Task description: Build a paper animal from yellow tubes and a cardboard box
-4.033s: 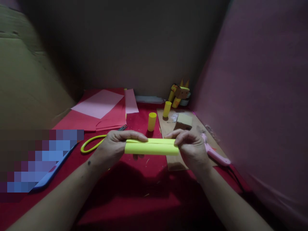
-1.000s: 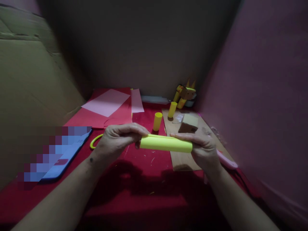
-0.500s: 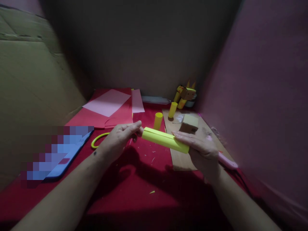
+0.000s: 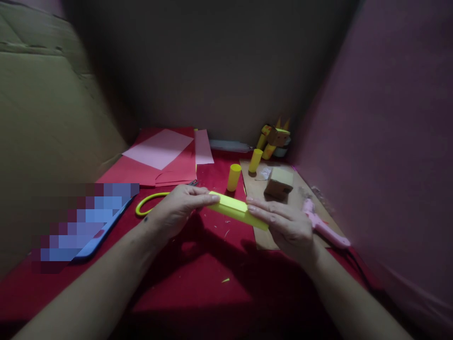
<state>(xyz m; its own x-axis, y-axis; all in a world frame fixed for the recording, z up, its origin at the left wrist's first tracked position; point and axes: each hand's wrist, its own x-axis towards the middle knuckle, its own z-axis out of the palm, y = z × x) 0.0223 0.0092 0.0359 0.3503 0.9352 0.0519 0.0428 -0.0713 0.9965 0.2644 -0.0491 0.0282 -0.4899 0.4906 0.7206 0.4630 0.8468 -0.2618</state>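
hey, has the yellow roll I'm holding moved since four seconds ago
Yes. The roll has swung its left end up and right, toward the nearer standing tube.

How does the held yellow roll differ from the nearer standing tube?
The roll slants between left hand and right hand; the tube stands upright on the red surface. The roll looks longer than the tube. The roll shows a lengthwise edge; the tube shows none. Both are yellow.

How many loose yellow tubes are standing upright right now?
2. The nearer tube stands on the red cloth; the farther tube stands on the cardboard sheet. The held yellow roll isn't counted; others could be hidden.
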